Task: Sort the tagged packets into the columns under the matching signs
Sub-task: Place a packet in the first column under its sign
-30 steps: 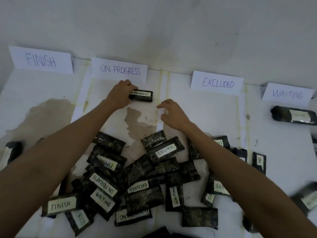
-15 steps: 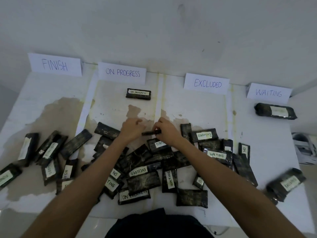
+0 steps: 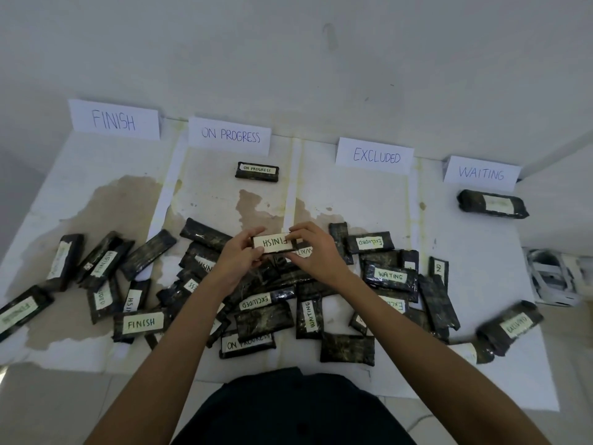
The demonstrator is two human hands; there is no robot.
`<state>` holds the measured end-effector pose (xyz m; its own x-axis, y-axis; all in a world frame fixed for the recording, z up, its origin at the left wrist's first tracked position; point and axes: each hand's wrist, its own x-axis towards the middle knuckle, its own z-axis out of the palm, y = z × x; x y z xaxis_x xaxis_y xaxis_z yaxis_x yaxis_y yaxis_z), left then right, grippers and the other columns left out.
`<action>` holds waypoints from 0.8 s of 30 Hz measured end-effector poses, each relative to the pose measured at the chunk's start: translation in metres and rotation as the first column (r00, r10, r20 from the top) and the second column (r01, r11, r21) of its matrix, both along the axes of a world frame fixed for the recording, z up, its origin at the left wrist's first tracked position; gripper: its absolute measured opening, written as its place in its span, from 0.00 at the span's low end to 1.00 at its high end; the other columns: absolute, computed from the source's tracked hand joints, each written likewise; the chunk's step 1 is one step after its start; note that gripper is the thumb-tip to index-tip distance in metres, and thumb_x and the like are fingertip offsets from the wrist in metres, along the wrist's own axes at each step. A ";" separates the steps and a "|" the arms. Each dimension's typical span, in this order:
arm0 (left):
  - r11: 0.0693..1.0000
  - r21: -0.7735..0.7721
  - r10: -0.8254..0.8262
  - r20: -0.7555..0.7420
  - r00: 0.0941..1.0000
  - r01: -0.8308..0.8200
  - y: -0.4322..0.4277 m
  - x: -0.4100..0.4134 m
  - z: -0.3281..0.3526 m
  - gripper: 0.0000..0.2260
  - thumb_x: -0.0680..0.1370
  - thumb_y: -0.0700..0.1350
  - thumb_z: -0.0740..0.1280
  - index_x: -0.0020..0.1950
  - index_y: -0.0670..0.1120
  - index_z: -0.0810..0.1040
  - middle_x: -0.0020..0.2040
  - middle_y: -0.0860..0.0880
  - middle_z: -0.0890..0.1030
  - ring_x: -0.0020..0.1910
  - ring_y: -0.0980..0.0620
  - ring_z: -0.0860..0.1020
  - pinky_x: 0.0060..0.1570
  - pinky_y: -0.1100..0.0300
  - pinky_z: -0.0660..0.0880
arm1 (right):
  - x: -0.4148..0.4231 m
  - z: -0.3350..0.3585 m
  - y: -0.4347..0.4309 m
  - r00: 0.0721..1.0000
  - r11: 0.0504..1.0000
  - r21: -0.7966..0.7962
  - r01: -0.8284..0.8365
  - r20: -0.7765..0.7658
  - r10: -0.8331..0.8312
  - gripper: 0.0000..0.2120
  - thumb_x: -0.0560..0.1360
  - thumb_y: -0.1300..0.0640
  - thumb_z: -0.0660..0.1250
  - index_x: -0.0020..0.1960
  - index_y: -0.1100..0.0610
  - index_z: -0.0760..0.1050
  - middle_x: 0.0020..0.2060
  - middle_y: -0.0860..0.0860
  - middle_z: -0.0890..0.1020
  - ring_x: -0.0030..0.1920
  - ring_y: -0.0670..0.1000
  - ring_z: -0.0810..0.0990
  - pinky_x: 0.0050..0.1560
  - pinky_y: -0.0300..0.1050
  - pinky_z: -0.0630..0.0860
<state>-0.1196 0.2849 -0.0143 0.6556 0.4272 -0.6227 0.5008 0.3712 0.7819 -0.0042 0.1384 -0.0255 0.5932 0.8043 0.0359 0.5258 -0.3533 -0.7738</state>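
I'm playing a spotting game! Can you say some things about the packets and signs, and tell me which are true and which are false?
1. The left hand and right hand hold the FINISH packet. True.
2. The FINISH sign stands farthest right. False: it stands farthest left, and the WAITING sign is farthest right.
3. One ON PROGRESS packet lies below the ON PROGRESS sign. True.
4. The held packet's tag reads the right way up. False: its letters are upside down in this view.
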 end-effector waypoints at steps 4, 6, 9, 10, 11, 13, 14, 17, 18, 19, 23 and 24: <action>0.996 -0.038 0.085 0.022 0.996 -0.084 0.001 -0.001 0.005 0.19 0.78 0.33 0.62 0.67 0.47 0.69 0.54 0.43 0.78 0.45 0.52 0.80 0.38 0.64 0.78 | 0.003 0.006 -0.001 0.999 0.999 -0.022 -0.037 -0.014 0.036 0.14 0.68 0.62 0.75 0.52 0.61 0.79 0.51 0.55 0.77 0.50 0.49 0.77 0.52 0.33 0.77; 0.985 -0.027 0.173 0.007 0.985 -0.173 0.002 0.002 0.007 0.16 0.78 0.36 0.63 0.65 0.45 0.69 0.54 0.43 0.79 0.43 0.54 0.79 0.34 0.65 0.76 | 0.002 0.009 0.003 0.998 0.998 -0.046 -0.040 -0.042 0.038 0.16 0.67 0.59 0.77 0.52 0.59 0.78 0.50 0.53 0.77 0.47 0.49 0.77 0.50 0.36 0.78; 0.977 0.063 0.206 -0.016 0.978 -0.205 0.007 0.003 0.009 0.12 0.78 0.40 0.63 0.62 0.43 0.72 0.55 0.42 0.80 0.48 0.51 0.78 0.39 0.62 0.73 | -0.007 0.017 0.012 0.981 0.998 -0.062 -0.011 -0.193 -0.001 0.14 0.69 0.55 0.75 0.51 0.57 0.77 0.47 0.51 0.80 0.44 0.48 0.79 0.42 0.35 0.78; 0.979 0.098 0.179 -0.012 0.984 -0.177 0.008 0.003 0.010 0.11 0.79 0.40 0.63 0.61 0.43 0.73 0.54 0.42 0.80 0.48 0.50 0.78 0.39 0.62 0.73 | -0.010 0.019 0.017 0.967 0.998 -0.066 0.012 -0.254 -0.029 0.12 0.71 0.55 0.74 0.51 0.56 0.76 0.46 0.51 0.81 0.42 0.48 0.80 0.40 0.34 0.77; 0.981 0.137 0.137 -0.004 0.991 -0.136 0.010 0.003 0.012 0.10 0.79 0.40 0.63 0.60 0.43 0.74 0.53 0.42 0.80 0.47 0.50 0.78 0.38 0.63 0.74 | -0.013 0.019 0.022 0.948 0.997 -0.072 0.039 -0.312 -0.060 0.12 0.72 0.56 0.72 0.53 0.55 0.75 0.44 0.51 0.82 0.41 0.47 0.80 0.39 0.33 0.76; 0.972 0.227 0.054 0.027 0.998 -0.059 0.012 0.002 0.019 0.08 0.79 0.39 0.62 0.57 0.45 0.75 0.51 0.43 0.80 0.45 0.50 0.79 0.34 0.65 0.77 | -0.018 0.022 0.033 0.913 0.995 -0.076 0.072 -0.396 -0.096 0.15 0.73 0.57 0.70 0.59 0.55 0.73 0.41 0.50 0.82 0.38 0.45 0.79 0.39 0.33 0.75; 0.959 0.281 0.016 0.036 0.999 -0.026 0.014 0.001 0.023 0.08 0.79 0.39 0.62 0.56 0.46 0.75 0.50 0.44 0.79 0.44 0.50 0.79 0.34 0.66 0.78 | -0.021 0.023 0.039 0.902 0.995 -0.076 0.069 -0.422 -0.095 0.17 0.73 0.58 0.70 0.60 0.54 0.73 0.40 0.51 0.82 0.38 0.45 0.80 0.40 0.35 0.77; 0.903 0.429 -0.037 -0.001 0.999 0.033 0.017 -0.009 0.028 0.12 0.77 0.38 0.64 0.59 0.47 0.75 0.53 0.46 0.78 0.49 0.50 0.79 0.45 0.57 0.80 | -0.031 0.025 0.053 0.858 0.992 -0.118 0.054 -0.503 -0.107 0.18 0.72 0.59 0.69 0.61 0.54 0.72 0.42 0.55 0.82 0.39 0.52 0.83 0.42 0.49 0.82; 0.878 0.476 -0.040 -0.010 0.999 0.040 0.017 -0.013 0.028 0.15 0.76 0.37 0.65 0.61 0.48 0.74 0.55 0.46 0.77 0.52 0.50 0.78 0.47 0.57 0.79 | -0.034 0.026 0.057 0.831 0.989 -0.134 0.063 -0.542 -0.126 0.17 0.73 0.60 0.69 0.60 0.55 0.72 0.43 0.56 0.82 0.38 0.53 0.84 0.41 0.50 0.83; 0.850 0.525 -0.046 -0.015 0.999 0.047 0.016 -0.018 0.028 0.17 0.75 0.37 0.66 0.63 0.48 0.73 0.57 0.46 0.75 0.53 0.51 0.77 0.48 0.60 0.78 | -0.038 0.027 0.061 0.808 0.987 -0.144 0.073 -0.571 -0.143 0.16 0.73 0.61 0.69 0.60 0.56 0.72 0.45 0.58 0.82 0.38 0.54 0.84 0.39 0.50 0.83; 0.685 0.711 -0.114 -0.110 0.987 0.159 0.013 -0.040 0.021 0.23 0.75 0.41 0.67 0.70 0.43 0.67 0.60 0.44 0.69 0.55 0.49 0.73 0.52 0.60 0.71 | -0.049 0.033 0.074 0.717 0.981 -0.161 0.112 -0.670 -0.192 0.12 0.74 0.64 0.67 0.57 0.58 0.71 0.47 0.60 0.82 0.37 0.56 0.85 0.34 0.46 0.82; 0.624 0.757 -0.147 -0.132 0.980 0.195 0.015 -0.047 0.018 0.24 0.75 0.42 0.67 0.70 0.43 0.67 0.59 0.43 0.70 0.56 0.47 0.73 0.54 0.58 0.72 | -0.052 0.034 0.077 0.703 0.980 -0.167 0.110 -0.683 -0.196 0.11 0.74 0.64 0.66 0.56 0.59 0.71 0.47 0.60 0.82 0.36 0.56 0.85 0.32 0.44 0.81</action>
<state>-0.1664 0.2994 0.0035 0.7440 0.6483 -0.1615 0.5406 -0.4422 0.7157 -0.0559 0.2155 0.0085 0.5311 0.6733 -0.5144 -0.2124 -0.4819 -0.8501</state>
